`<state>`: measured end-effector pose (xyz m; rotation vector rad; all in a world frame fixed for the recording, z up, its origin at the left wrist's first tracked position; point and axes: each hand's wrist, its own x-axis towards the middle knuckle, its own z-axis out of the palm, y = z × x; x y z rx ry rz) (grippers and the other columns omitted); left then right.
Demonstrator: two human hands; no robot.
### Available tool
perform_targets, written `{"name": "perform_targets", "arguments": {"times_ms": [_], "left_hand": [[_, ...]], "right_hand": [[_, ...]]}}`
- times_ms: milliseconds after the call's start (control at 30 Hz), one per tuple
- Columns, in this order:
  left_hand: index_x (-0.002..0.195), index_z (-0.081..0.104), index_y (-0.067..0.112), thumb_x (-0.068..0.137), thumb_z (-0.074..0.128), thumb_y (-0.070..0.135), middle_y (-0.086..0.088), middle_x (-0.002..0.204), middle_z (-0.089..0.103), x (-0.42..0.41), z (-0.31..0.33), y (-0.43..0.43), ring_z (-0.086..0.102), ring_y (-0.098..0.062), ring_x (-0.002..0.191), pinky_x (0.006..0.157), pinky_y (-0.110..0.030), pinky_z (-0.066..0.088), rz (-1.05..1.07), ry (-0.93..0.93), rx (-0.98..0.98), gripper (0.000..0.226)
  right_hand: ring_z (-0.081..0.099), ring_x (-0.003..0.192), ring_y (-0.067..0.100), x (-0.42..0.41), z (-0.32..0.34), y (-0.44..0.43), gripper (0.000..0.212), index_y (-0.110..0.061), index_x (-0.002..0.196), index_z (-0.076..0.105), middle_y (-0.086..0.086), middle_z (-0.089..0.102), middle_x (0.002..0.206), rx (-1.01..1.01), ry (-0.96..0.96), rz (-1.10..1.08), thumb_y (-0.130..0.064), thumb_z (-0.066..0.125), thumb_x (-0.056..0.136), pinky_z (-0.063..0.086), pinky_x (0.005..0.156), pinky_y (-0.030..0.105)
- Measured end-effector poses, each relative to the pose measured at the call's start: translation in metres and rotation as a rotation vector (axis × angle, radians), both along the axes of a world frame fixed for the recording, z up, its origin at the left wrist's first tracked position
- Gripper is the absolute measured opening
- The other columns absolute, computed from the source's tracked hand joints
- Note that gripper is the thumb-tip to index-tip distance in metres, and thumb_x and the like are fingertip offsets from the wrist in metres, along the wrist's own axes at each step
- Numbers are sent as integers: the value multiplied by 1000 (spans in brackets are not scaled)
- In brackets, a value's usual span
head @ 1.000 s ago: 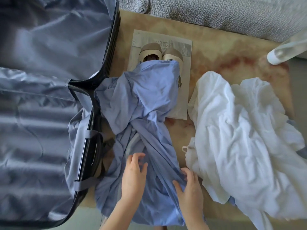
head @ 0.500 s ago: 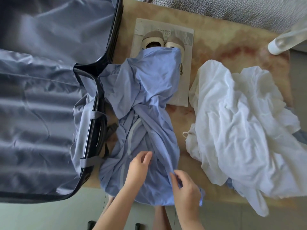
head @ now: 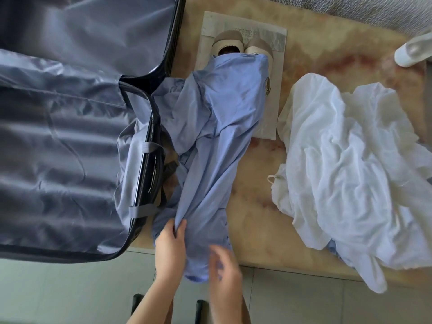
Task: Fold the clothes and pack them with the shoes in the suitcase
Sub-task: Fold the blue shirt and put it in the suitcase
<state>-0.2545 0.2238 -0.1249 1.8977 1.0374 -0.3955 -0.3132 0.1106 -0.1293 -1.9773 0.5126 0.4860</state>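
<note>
While the left hand (head: 169, 246) pinches a ridge of the blue garment (head: 217, 136), the right hand (head: 224, 272) hovers blurred at its hem, fingers loosely spread, holding nothing.
The garment lies crumpled on the table (head: 327, 47), top draped over the shoes (head: 233, 40), hem hanging past the near edge. It probably wants pulling flat and clear of the shoes before folding. The open suitcase (head: 70, 148) lies against its left side; white clothes (head: 350, 160) lie to the right, a bare strip between.
</note>
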Motion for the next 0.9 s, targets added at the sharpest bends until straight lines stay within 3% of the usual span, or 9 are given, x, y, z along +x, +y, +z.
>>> {"name": "perform_targets", "arguments": {"times_ms": [67,167,300,400,500,567,667,733,900], "left_hand": [[95,55,8,100,44,26,-1,76,60,-4,-4,0,56,-15,71,56,-24,38,-15,-13,27,22],[101,56,6,99,43,28,-9,96,61,-6,-19,2,58,-30,87,69,-32,43,-46,-9,100,26],[101,57,7,98,43,30,-14,121,49,-1,-29,0,48,-33,111,94,-44,43,-120,7,226,27],[109,59,5,100,41,30,-17,128,50,3,-31,-4,43,-33,123,106,-37,32,-176,16,251,32],[119,56,4,100,34,35,-14,127,54,5,-32,-5,51,-31,117,98,-39,41,-131,7,193,42],[108,55,7,100,31,34,-10,99,62,6,-29,-6,60,-32,95,77,-36,45,-98,-14,174,37],[118,50,10,103,30,26,-2,74,56,13,-14,-18,56,-23,69,58,-32,36,-66,21,55,29],[115,49,14,104,30,25,1,74,55,16,-8,-32,55,-16,68,60,-33,38,-28,14,-30,25],[95,53,10,103,33,22,-5,76,58,23,-4,-69,56,-28,77,74,-41,44,-9,10,-176,24]], "right_hand": [[65,91,5,20,-8,-20,24,-49,106,60,-14,66,103,-78,39,-192,-29,57,93,46,69,18],[60,102,12,55,-22,-43,29,-18,121,60,-8,65,107,-117,107,-250,-18,60,93,38,74,11],[58,91,6,89,-30,-41,30,-22,117,58,-13,61,95,-52,183,-148,-28,66,89,41,80,18],[61,83,10,99,-35,-30,18,-24,99,58,-9,65,87,2,236,-123,-30,68,86,44,73,24],[58,67,10,93,-34,-21,15,-20,73,61,-9,62,67,-40,225,-6,-21,66,87,39,60,24],[58,70,11,86,-27,-28,12,-18,76,61,-9,62,70,-96,161,-94,-20,66,88,41,59,21],[57,72,7,72,-13,-54,7,-13,83,62,-8,62,75,-156,19,-285,-15,67,87,40,64,15],[56,71,6,58,-3,-73,8,-10,81,61,-4,62,73,-181,-25,-364,-9,67,87,41,63,10],[58,67,2,38,13,-111,10,-15,80,61,4,64,76,-232,-70,-502,-9,67,86,42,61,8]]}}
